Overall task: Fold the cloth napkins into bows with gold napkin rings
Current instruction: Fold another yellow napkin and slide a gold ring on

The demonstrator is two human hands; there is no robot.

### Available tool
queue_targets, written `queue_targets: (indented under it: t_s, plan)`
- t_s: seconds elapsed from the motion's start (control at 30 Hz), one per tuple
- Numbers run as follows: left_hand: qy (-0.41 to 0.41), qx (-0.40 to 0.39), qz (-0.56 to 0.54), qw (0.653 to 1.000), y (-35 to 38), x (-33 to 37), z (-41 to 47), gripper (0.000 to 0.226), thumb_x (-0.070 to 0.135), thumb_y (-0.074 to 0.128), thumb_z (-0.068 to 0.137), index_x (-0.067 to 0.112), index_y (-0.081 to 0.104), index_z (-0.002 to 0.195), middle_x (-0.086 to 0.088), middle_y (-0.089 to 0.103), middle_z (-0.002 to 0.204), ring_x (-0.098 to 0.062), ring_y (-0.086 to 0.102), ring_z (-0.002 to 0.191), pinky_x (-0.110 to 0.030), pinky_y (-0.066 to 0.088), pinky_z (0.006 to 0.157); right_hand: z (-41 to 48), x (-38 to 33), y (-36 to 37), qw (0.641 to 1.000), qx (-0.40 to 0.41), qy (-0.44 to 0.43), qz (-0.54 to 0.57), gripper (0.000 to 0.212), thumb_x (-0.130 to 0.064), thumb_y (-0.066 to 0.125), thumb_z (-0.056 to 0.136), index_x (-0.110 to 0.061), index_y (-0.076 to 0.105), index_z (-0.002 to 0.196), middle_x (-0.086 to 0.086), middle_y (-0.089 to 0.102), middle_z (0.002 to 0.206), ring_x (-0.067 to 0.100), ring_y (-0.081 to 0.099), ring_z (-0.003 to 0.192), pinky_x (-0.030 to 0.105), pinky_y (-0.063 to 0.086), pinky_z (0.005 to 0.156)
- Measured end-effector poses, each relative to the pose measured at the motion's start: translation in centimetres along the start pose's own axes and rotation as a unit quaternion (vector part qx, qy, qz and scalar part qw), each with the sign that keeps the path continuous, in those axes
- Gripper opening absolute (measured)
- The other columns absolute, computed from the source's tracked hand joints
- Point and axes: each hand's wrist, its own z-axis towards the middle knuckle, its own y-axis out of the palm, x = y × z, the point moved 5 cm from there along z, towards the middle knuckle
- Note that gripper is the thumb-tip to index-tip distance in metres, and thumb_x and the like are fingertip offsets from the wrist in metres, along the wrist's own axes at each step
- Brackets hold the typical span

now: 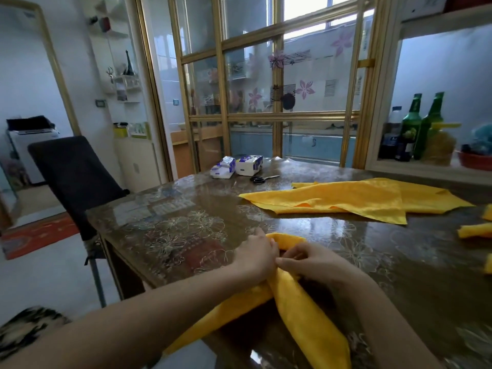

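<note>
A person's left hand and right hand meet at the gathered middle of a yellow napkin, fingers curled around the fabric, near the front of a glossy floral counter. Its two tails trail back toward the person. Farther off lie spread napkins, then scissors and tissue packs.

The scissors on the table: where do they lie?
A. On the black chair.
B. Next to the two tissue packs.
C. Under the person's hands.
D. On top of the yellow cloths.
B: the scissors lie on the table just right of the two tissue packs, far from the left hand and right hand holding the yellow napkin.
</note>
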Motion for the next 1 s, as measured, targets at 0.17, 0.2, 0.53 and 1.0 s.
queue_targets:
  t_s: [0.17,0.2,0.53,1.0]
  plan:
    - [-0.157,-0.126,-0.362,0.91,0.7,-3.0,0.3,0.033,0.019,0.037,0.098,-0.003,0.046,0.122,-0.014,0.055,0.094,-0.019,0.056,0.067,-0.027,0.052,0.057,-1.4,-0.3,1.0,0.998,-0.017,0.028,-0.053,0.025,-0.036,0.073,0.079,-0.029,0.053,0.092,-0.007,0.056,0.096,0.007,0.055,0.087,0.021,0.045,0.069]
    - [-0.153,-0.153,-0.352,0.911,0.8,-3.4,0.0,0.027,0.017,0.042,0.096,-0.002,0.053,0.112,-0.012,0.056,0.087,-0.017,0.056,0.067,-0.025,0.05,0.059,-1.6,-0.4,1.0,0.996,-0.011,0.032,-0.078,0.026,-0.037,0.073,0.079,-0.028,0.053,0.093,-0.007,0.055,0.096,0.007,0.054,0.087,0.021,0.045,0.069]
    - [-0.058,-0.307,-0.185,0.932,0.5,-1.8,-1.7,0.048,0.024,0.067,0.084,0.009,0.051,0.127,0.0,0.057,0.106,-0.014,0.056,0.089,-0.025,0.051,0.073,-1.7,-0.2,1.3,0.986,0.04,0.057,-0.155,0.025,-0.016,0.059,0.087,-0.015,0.059,0.112,0.004,0.059,0.103,0.015,0.055,0.087,0.023,0.047,0.066]
    - [0.048,-0.202,-0.386,0.899,-2.9,6.5,-0.6,0.052,0.033,0.072,0.069,0.024,0.051,0.116,-0.005,0.064,0.1,-0.027,0.063,0.09,-0.043,0.053,0.075,-5.5,-0.6,-8.3,0.989,0.134,-0.033,0.048,0.033,-0.02,0.063,0.088,-0.018,0.053,0.12,-0.002,0.05,0.104,0.015,0.051,0.097,0.027,0.045,0.078]
